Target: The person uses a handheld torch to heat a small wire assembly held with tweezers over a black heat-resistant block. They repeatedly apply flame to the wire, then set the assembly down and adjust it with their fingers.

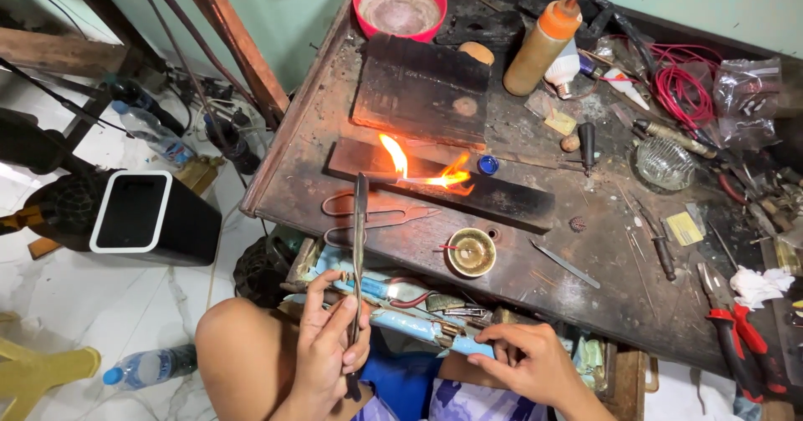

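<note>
My left hand (328, 346) grips a long thin metal blowpipe torch (359, 245) that reaches up over the bench edge. Its tip points at an orange flame (427, 173) burning on a dark charred wooden block (502, 199). My right hand (525, 358) rests with curled fingers at the front edge of the bench, over an open drawer of small tools (418, 308); whether it holds anything small I cannot tell. A pair of large metal tweezers (381, 214) lies flat just beside the torch. A small round brass dish (471, 251) sits near the front.
A worn dark workbench (318, 120) carries a pink bowl (400, 5), a brown squeeze bottle (542, 46), a black slab (422, 91), a glass dish (665, 163), red wire (682, 86) and red-handled pliers (736, 329). A black bin (146, 216) and plastic bottles stand on the white floor.
</note>
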